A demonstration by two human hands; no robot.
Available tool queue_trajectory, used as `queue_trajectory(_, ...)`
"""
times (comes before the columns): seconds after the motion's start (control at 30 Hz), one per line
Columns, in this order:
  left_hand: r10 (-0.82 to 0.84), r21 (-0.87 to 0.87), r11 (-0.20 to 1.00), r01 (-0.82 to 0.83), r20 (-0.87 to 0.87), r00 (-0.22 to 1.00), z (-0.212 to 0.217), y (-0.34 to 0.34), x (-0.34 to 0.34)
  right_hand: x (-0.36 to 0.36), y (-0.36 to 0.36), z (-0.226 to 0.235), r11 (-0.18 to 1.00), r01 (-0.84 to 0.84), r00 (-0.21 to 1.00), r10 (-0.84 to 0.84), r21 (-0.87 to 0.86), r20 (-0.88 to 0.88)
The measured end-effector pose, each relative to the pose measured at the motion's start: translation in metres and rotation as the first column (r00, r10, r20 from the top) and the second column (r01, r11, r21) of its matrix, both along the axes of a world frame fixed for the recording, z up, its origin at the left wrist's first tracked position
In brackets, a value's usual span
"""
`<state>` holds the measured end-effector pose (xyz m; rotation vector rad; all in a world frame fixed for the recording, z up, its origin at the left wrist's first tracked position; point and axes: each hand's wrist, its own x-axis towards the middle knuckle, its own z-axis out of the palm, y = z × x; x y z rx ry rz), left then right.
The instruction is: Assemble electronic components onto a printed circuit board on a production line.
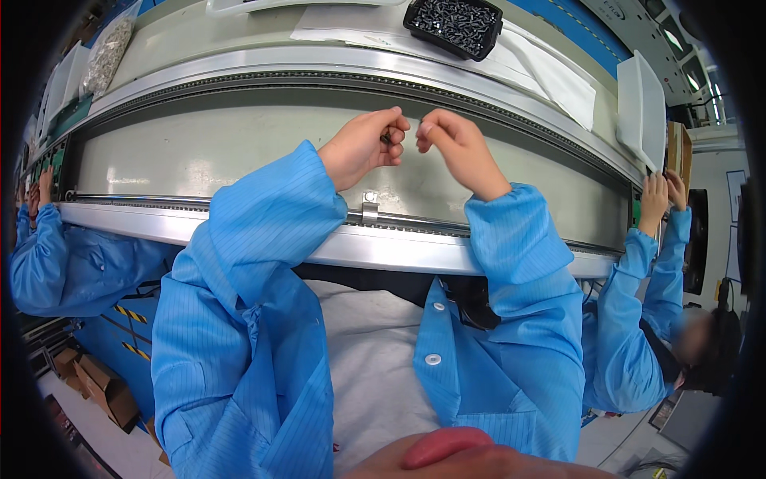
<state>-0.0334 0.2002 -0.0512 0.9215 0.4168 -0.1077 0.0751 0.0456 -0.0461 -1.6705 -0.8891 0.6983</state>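
The conveyor belt [239, 152] at the centre looks matt, smooth grey-green, framed by brushed, satiny metal rails [383, 251]. At twelve o'clock a black plastic tray [453, 25] holds small, glossy dark parts, resting on matt white paper sheets [550, 72]. At six o'clock, the blue sleeves [263, 215] are thin striped cloth, lightly creased, with white plastic snaps [432, 359].

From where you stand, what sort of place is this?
Probably a factory assembly line: a long conveyor belt with metal rails, a black tray of small dark parts, and co-workers in blue smocks alongside.
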Motion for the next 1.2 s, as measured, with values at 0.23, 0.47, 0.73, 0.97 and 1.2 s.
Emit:
queue_trajectory(0.23, -0.008, -0.002, 1.000, 0.008, -0.010, 1.000, 0.002, 0.000, 0.002, 0.034, -0.004, -0.009, 0.958, 0.277, 0.930, -0.285, -0.066, -0.231)
queue_trajectory(0.47, -0.021, 0.024, 0.999, 0.022, -0.022, 1.000, 0.001, -0.002, 0.001, 0.036, -0.005, -0.016, 0.935, 0.316, 0.912, -0.346, -0.160, -0.219)
queue_trajectory(0.73, -0.018, 0.052, 0.998, 0.019, -0.027, 0.999, 0.002, -0.002, 0.002, 0.033, -0.001, -0.018, 0.929, 0.303, 0.878, -0.360, -0.214, -0.317)
queue_trajectory(0.97, -0.032, 0.058, 0.998, 0.034, -0.025, 0.999, 0.003, -0.003, 0.001, 0.031, 0.001, -0.018, 0.929, 0.337, 0.847, -0.370, -0.151, -0.381)
queue_trajectory(1.2, -0.024, 0.084, 0.996, 0.025, -0.018, 1.000, 0.006, -0.004, 0.000, 0.029, 0.003, -0.017, 0.900, 0.417, 0.823, -0.433, -0.128, -0.367)
